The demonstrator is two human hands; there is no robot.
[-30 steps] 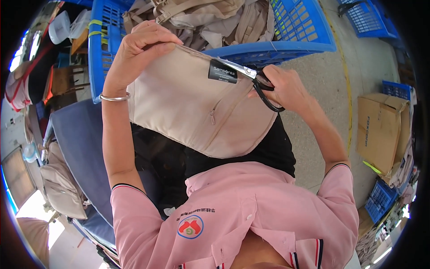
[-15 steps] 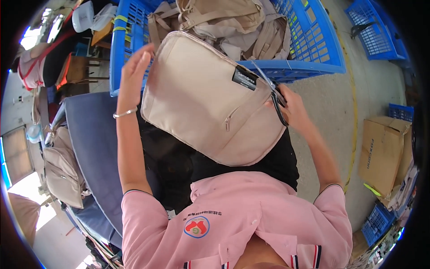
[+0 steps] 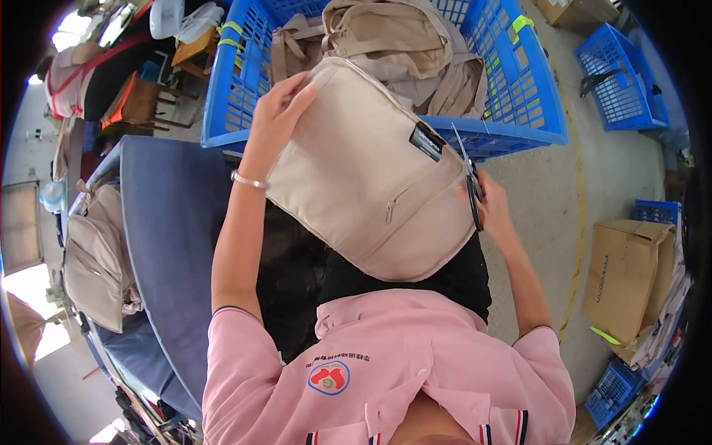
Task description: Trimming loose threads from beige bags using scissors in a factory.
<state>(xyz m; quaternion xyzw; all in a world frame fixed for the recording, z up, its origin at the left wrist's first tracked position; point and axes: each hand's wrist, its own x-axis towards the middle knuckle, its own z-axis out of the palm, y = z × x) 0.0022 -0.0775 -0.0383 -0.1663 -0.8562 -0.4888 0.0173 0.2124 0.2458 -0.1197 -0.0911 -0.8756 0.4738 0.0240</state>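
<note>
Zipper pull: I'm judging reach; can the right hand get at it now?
Probably not freely: the right hand holds scissors, though nothing covers the zipper pull on the beige panel.

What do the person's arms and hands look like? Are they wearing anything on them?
The left hand and right hand are bare, with no gloves. Short pink sleeves with thin dark edges leave the lower arms uncovered. A shiny, silver-coloured bangle circles the left wrist; none shows on the right.
</note>
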